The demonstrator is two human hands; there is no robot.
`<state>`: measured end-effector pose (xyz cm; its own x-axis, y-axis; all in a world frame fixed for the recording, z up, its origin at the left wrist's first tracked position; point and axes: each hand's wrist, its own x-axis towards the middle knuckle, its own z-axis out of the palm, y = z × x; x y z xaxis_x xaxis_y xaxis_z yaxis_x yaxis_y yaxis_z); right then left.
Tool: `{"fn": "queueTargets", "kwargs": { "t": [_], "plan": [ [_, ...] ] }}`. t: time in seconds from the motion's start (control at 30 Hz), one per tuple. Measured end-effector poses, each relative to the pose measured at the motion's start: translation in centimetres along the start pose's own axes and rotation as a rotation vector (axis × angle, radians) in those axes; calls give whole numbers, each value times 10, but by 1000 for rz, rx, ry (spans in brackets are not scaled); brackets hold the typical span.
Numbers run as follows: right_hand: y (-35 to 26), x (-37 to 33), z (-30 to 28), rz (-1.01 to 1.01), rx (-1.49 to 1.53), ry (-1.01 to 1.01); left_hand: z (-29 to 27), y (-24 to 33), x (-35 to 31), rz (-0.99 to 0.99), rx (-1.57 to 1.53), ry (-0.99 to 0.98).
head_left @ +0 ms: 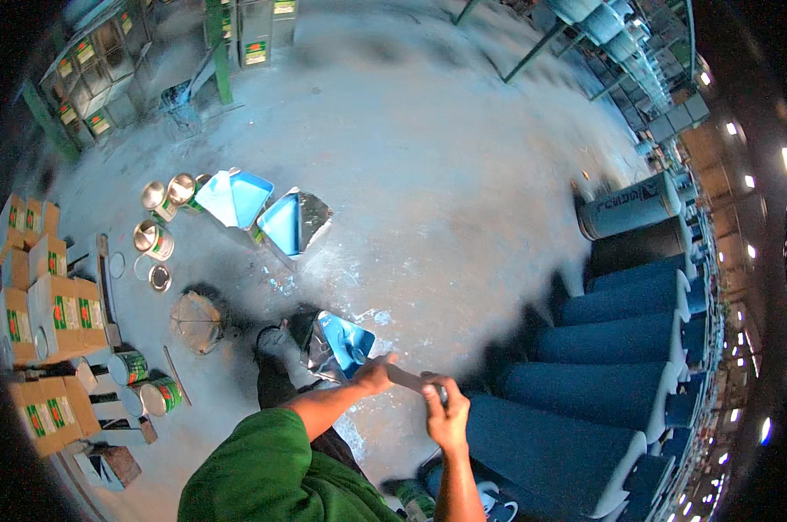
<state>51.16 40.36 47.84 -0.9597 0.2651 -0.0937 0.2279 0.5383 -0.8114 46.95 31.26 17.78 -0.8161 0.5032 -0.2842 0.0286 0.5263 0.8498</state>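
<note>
My left hand (374, 375) is closed around a brown stick-like handle (405, 378) near its lower end. Closed at the other end of that handle is my right hand (446, 416), where a dark rounded bit shows between the fingers. The handle's lower tip is hidden by my left hand, right beside an open metal tin (318, 358) cut on its side. Bright blue paint (345, 339) coats the inside of this tin, which sits on the floor by my dark-trousered leg.
Two more cut tins with blue insides (236, 197) (282, 224) lie farther off, beside round cans (154, 239). Cardboard boxes (56, 322) are stacked at left. Large dark blue cylinders (541, 435) line the right. Green posts (219, 52) stand far left.
</note>
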Motion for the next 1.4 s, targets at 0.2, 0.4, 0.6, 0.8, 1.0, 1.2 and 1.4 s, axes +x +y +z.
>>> {"fn": "queueTargets", "kwargs": {
  "t": [0.2, 0.4, 0.6, 0.8, 1.0, 1.2, 1.4],
  "plan": [
    [16, 12, -3, 35, 98, 118, -29, -5, 10, 53, 60, -183],
    [6, -2, 21, -183, -45, 88, -38, -5, 25, 97, -79, 81],
    [-9, 0, 14, 9, -60, -69, -18, -6, 10, 32, -195, 84],
    [4, 16, 8, 93, 79, 72, -22, -3, -2, -42, 47, -205],
    [8, -5, 11, 135, 53, 193, -43, 0, 5, 92, 7, -46],
    [-12, -22, -26, -299, 240, 450, -69, 64, 3, 291, 64, -193],
    [-57, -28, -55, -385, 685, 723, -119, 141, -34, 677, 185, -155]
  ]
}}
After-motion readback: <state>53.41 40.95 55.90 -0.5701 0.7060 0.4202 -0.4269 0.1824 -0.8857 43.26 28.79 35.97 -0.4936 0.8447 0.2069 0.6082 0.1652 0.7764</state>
